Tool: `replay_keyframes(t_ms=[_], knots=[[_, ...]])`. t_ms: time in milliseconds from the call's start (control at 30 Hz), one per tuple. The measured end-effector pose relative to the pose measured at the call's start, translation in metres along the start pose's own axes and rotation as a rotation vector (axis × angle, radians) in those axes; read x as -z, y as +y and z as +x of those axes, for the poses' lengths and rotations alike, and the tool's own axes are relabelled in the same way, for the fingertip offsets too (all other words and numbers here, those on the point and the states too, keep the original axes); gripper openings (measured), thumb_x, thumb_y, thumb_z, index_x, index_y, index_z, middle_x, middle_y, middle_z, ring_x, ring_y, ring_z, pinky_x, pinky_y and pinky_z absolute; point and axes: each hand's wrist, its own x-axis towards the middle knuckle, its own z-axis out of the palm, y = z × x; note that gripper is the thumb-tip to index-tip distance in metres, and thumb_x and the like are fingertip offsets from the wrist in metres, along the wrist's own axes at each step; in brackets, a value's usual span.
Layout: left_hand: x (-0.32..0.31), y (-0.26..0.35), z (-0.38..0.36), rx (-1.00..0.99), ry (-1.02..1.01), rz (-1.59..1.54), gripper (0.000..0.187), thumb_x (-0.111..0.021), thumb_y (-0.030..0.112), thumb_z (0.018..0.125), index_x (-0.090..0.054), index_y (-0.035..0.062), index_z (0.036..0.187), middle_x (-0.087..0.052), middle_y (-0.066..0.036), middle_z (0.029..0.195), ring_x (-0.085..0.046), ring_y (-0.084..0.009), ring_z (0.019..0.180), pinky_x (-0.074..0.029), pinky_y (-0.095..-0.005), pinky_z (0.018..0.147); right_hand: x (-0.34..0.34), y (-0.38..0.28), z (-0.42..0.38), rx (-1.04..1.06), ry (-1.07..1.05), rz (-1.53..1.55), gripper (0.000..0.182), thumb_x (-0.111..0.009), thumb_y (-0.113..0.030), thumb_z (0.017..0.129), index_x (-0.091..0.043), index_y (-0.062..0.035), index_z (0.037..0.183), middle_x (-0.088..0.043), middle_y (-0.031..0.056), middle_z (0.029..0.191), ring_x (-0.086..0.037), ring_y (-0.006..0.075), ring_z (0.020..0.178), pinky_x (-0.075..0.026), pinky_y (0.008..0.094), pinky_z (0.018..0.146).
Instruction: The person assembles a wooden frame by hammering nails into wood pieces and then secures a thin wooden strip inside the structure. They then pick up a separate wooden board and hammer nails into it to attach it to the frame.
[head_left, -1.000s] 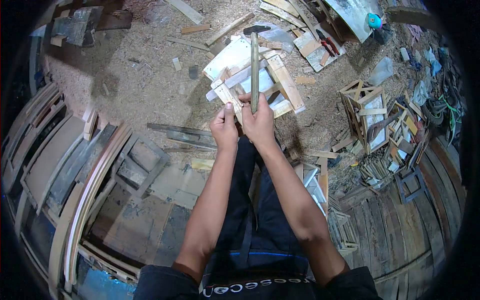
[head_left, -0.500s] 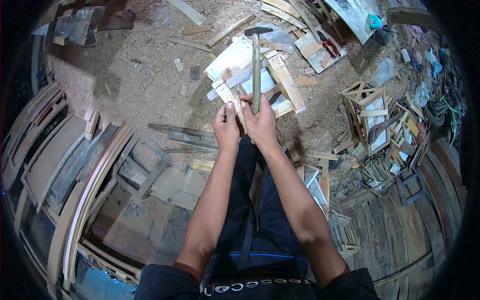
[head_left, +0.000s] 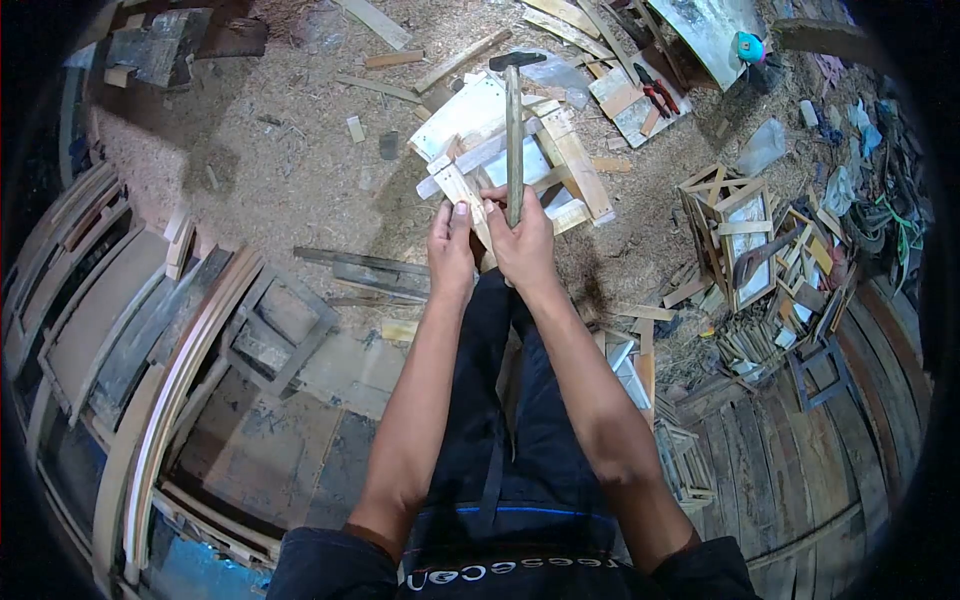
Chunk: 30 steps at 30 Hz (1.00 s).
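Observation:
A small wooden frame [head_left: 575, 160] made of pale strips rests in front of my knees. My left hand [head_left: 452, 245] is closed on the near end of its left strip [head_left: 459, 187], thumb on top. Close beside it, my right hand [head_left: 522, 240] wraps round the handle of a hammer [head_left: 514, 130], whose dark head points away from me. The thumb and fingertips of my right hand also touch the strip's edge. A white-faced board [head_left: 470, 112] lies behind the frame.
Red-handled pliers [head_left: 657, 94] lie on a board at the upper right. A wooden crate-like frame [head_left: 742, 235] and scrap wood stand on the right. Curved wooden frames [head_left: 165, 400] are stacked on the left. Loose strips [head_left: 375, 272] lie on the dusty ground.
The view has shifted very slightly. Both hands keep their hold, with the hammer and frame in nearly the same position.

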Motion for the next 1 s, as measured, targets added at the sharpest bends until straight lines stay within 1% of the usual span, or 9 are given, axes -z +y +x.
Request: replay_keyframes(t_ms=[100, 167, 267, 400, 467, 533, 600, 800, 1000], knots=[[-0.004, 0.007, -0.001, 0.051, -0.013, -0.069, 0.034, -0.051, 0.027, 0.103, -0.054, 0.0021, 0.126, -0.064, -0.005, 0.106, -0.062, -0.0117, 0.095, -0.052, -0.0273, 0.082, 0.002, -0.003, 0.001, 0.014, -0.008, -0.004, 0.017, -0.061, -0.006, 0.091, -0.06, 0.0006, 0.107, -0.068, 0.01, 0.097, -0.064, 0.015, 0.089, -0.05, 0.0307, 0.082], [0.0, 0.01, 0.0, 0.127, -0.07, -0.097, 0.036, -0.049, 0.029, 0.104, -0.051, 0.0036, 0.13, -0.06, -0.009, 0.123, -0.061, -0.0165, 0.105, -0.051, -0.0329, 0.089, 0.003, -0.006, 0.001, 0.012, -0.01, -0.009, 0.017, -0.061, -0.006, 0.091, -0.06, 0.0006, 0.107, -0.068, 0.0098, 0.097, -0.064, 0.0151, 0.089, -0.05, 0.0308, 0.082], [0.007, 0.014, 0.002, 0.205, -0.085, -0.076, 0.036, -0.051, 0.03, 0.103, -0.052, 0.0048, 0.129, -0.062, -0.008, 0.12, -0.062, -0.0171, 0.103, -0.051, -0.0335, 0.09, 0.003, -0.008, 0.002, 0.007, -0.01, -0.007, 0.017, -0.061, -0.006, 0.091, -0.06, 0.0005, 0.107, -0.068, 0.0097, 0.095, -0.064, 0.0154, 0.088, -0.05, 0.0308, 0.081], [0.012, 0.008, 0.006, 0.178, -0.113, -0.089, 0.037, -0.052, 0.032, 0.102, -0.054, 0.0051, 0.127, -0.064, -0.007, 0.116, -0.063, -0.0169, 0.102, -0.051, -0.0333, 0.09, 0.006, -0.012, 0.002, -0.035, -0.027, -0.003, 0.016, -0.061, -0.006, 0.091, -0.061, -0.0002, 0.106, -0.069, 0.0102, 0.096, -0.064, 0.0158, 0.087, -0.05, 0.0308, 0.08], [0.011, 0.009, 0.005, 0.162, -0.09, -0.067, 0.036, -0.053, 0.03, 0.102, -0.06, 0.0004, 0.12, -0.067, -0.005, 0.103, -0.064, -0.0116, 0.09, -0.052, -0.0263, 0.079, 0.005, -0.012, 0.001, -0.035, -0.023, -0.007, 0.016, -0.061, -0.005, 0.091, -0.062, -0.0004, 0.106, -0.068, 0.0102, 0.095, -0.064, 0.0158, 0.087, -0.05, 0.0308, 0.08], [0.016, 0.006, 0.006, 0.16, -0.115, -0.06, 0.036, -0.053, 0.031, 0.102, -0.058, 0.002, 0.123, -0.066, -0.006, 0.107, -0.064, -0.0143, 0.095, -0.051, -0.03, 0.084, 0.004, -0.009, 0.001, -0.034, -0.017, -0.011, 0.016, -0.061, -0.005, 0.091, -0.062, -0.0005, 0.107, -0.068, 0.0103, 0.095, -0.064, 0.0157, 0.086, -0.05, 0.0307, 0.08], [0.019, 0.004, 0.008, 0.158, -0.142, -0.054, 0.037, -0.052, 0.032, 0.102, -0.056, 0.0035, 0.126, -0.066, -0.007, 0.112, -0.063, -0.017, 0.1, -0.05, -0.0337, 0.09, 0.003, -0.006, 0.002, 0.028, 0.0, -0.037, 0.017, -0.059, -0.007, 0.09, -0.057, -0.0004, 0.106, -0.069, 0.0176, 0.095, -0.069, 0.0326, 0.088, -0.053, 0.039, 0.077], [0.013, 0.008, 0.006, 0.113, -0.128, -0.071, 0.038, -0.052, 0.028, 0.103, -0.057, -0.0029, 0.124, -0.066, -0.01, 0.111, -0.065, -0.0166, 0.096, -0.052, -0.0316, 0.085, 0.006, -0.004, 0.0, 0.044, 0.001, -0.019, 0.019, -0.058, -0.007, 0.09, -0.058, -0.0002, 0.107, -0.069, 0.0181, 0.091, -0.069, 0.034, 0.081, -0.052, 0.0401, 0.071], [0.016, 0.005, 0.007, 0.101, -0.132, -0.067, 0.038, -0.051, 0.027, 0.103, -0.057, -0.0032, 0.124, -0.065, -0.012, 0.114, -0.064, -0.0177, 0.1, -0.051, -0.0339, 0.09, 0.008, -0.007, -0.002, 0.007, 0.01, 0.002, 0.018, -0.059, -0.007, 0.089, -0.059, 0.001, 0.106, -0.069, 0.0193, 0.091, -0.069, 0.0343, 0.082, -0.052, 0.0401, 0.071]])
